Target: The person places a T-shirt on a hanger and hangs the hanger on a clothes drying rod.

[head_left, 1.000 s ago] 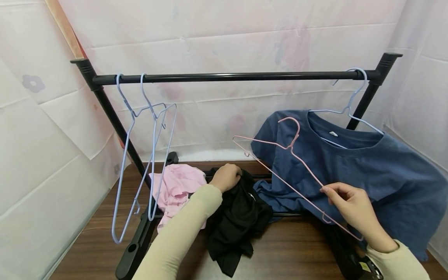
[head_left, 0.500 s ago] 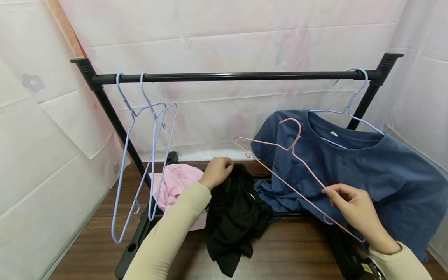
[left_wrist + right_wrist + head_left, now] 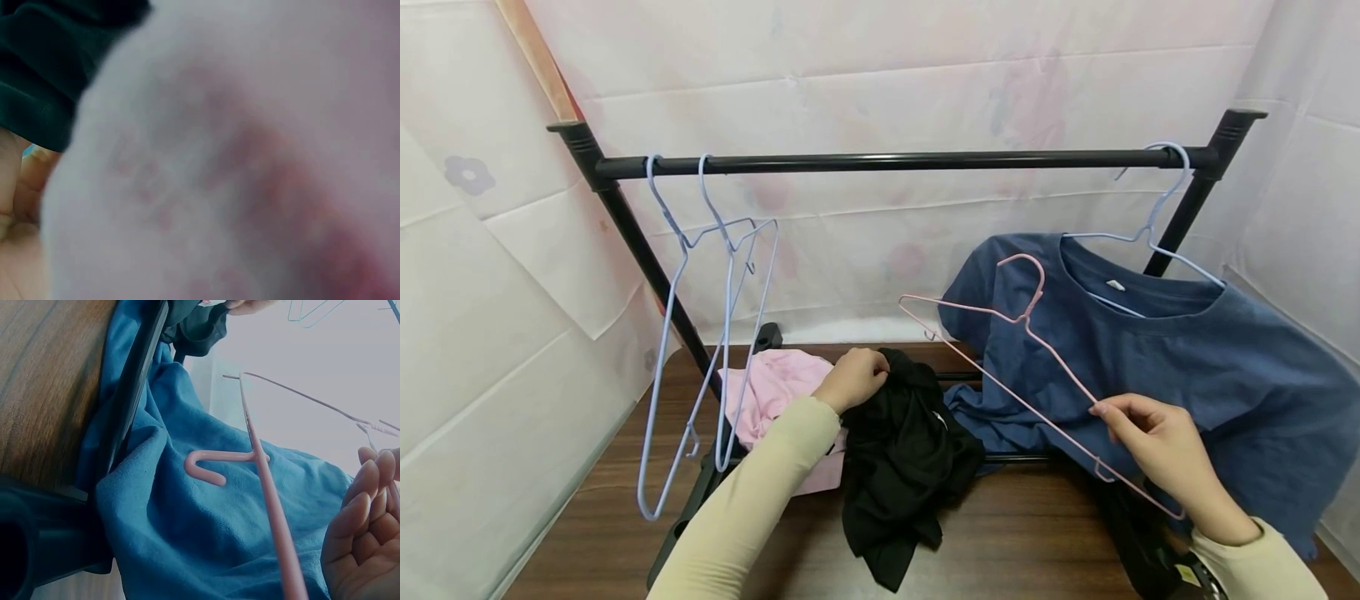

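Observation:
My left hand (image 3: pixel 853 379) is at the upper left edge of a crumpled black garment (image 3: pixel 910 467), its curled fingers pinching the cloth. In the left wrist view, dark cloth (image 3: pixel 44 62) lies above part of that hand (image 3: pixel 25 200), and a blurred pale surface hides most of the rest. My right hand (image 3: pixel 1157 450) pinches one arm of a pink clothes hanger (image 3: pixel 1026 317) between thumb and fingers. The hanger is tilted in front of a blue T-shirt (image 3: pixel 1150 367). In the right wrist view, the hanger's small hook (image 3: pixel 206 465) shows against the blue cloth.
Above runs a black rack bar (image 3: pixel 910 162). Two light blue hangers (image 3: pixel 726 250) dangle at its left end; another (image 3: pixel 1150 225) carries the T-shirt at the right. A pink garment (image 3: pixel 775 383) lies left of the black one. Below is a brown wooden tabletop (image 3: pixel 1015 533).
My left hand has moved left across the black garment, whose top edge has shifted and bunched. More of the pink garment's lower edge shows. The right hand and pink hanger have barely moved.

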`<state>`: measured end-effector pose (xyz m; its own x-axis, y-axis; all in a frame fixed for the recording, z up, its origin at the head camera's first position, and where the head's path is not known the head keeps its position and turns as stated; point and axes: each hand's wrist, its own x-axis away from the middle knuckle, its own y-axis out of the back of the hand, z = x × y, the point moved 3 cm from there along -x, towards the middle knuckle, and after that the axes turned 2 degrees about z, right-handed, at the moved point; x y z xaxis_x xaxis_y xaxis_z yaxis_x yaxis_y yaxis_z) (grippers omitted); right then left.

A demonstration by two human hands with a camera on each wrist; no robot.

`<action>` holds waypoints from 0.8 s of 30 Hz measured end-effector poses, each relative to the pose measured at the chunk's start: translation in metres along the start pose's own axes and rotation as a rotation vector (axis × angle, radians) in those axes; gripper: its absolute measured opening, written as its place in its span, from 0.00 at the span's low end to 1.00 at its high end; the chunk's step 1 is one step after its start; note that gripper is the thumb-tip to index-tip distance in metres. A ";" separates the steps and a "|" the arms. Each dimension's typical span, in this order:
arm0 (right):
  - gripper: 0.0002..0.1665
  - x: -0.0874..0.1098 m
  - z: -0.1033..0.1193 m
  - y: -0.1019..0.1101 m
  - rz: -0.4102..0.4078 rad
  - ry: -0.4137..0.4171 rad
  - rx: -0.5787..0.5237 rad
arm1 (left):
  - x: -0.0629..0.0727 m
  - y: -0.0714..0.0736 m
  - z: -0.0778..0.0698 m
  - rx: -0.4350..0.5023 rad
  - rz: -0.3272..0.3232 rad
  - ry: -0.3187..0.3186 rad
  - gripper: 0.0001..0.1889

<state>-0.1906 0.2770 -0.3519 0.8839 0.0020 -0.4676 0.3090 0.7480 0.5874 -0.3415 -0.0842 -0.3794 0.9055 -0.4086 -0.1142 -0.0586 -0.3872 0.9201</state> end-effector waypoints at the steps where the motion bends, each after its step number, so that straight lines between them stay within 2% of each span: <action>1: 0.06 0.000 0.000 0.000 0.001 0.000 -0.001 | 0.000 0.000 0.000 -0.003 0.005 -0.003 0.09; 10: 0.07 0.000 0.000 0.000 0.010 -0.009 -0.004 | -0.003 0.000 -0.011 0.010 0.034 -0.005 0.13; 15: 0.07 0.001 0.001 0.000 0.005 -0.012 -0.004 | -0.005 0.003 -0.025 -0.035 0.010 -0.102 0.14; 18: 0.07 0.001 0.001 0.000 0.003 -0.013 -0.002 | -0.007 0.000 -0.031 -0.077 0.018 -0.145 0.14; 24: 0.07 0.002 0.002 0.001 0.003 -0.016 -0.007 | -0.011 -0.010 -0.032 -0.115 0.089 -0.106 0.15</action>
<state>-0.1883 0.2763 -0.3512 0.8903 -0.0064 -0.4553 0.3042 0.7524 0.5843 -0.3378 -0.0498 -0.3751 0.8490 -0.5245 -0.0639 -0.0824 -0.2509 0.9645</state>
